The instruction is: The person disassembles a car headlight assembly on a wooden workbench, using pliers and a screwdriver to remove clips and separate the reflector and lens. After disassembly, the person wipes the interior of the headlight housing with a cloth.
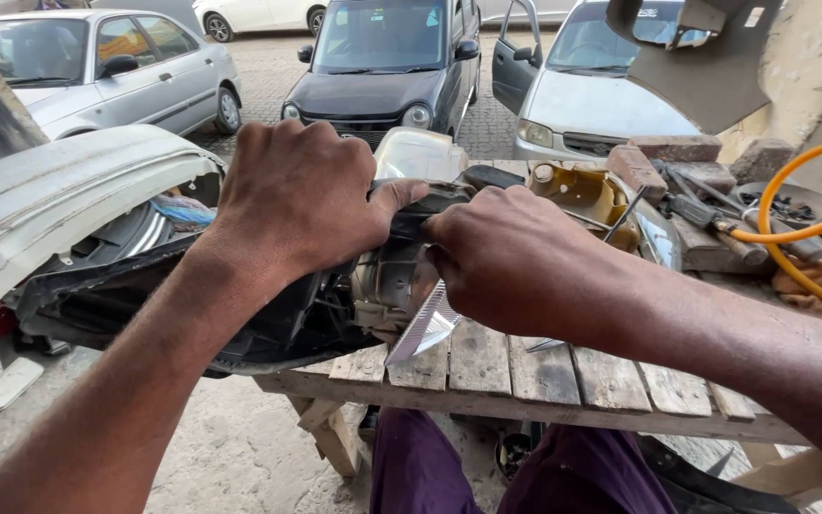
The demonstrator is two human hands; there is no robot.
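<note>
in the middle of the frame both hands clamp a black car headlight housing [240,314] at the left edge of the wooden tabletop [544,371]. the left hand [297,200] has its grip closed over the top; the right hand [516,262] holds the housing's right end. an orange hose [792,233] curls at far right.

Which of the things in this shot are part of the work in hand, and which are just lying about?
In hand:
left hand and right hand, both gripping the black headlight housing
ribbed reflector strip under the right hand
wooden bench bearing the housing

Lying about:
orange hose
bricks
hand tools
yellowed lamp unit
white bumper
parked cars
</note>
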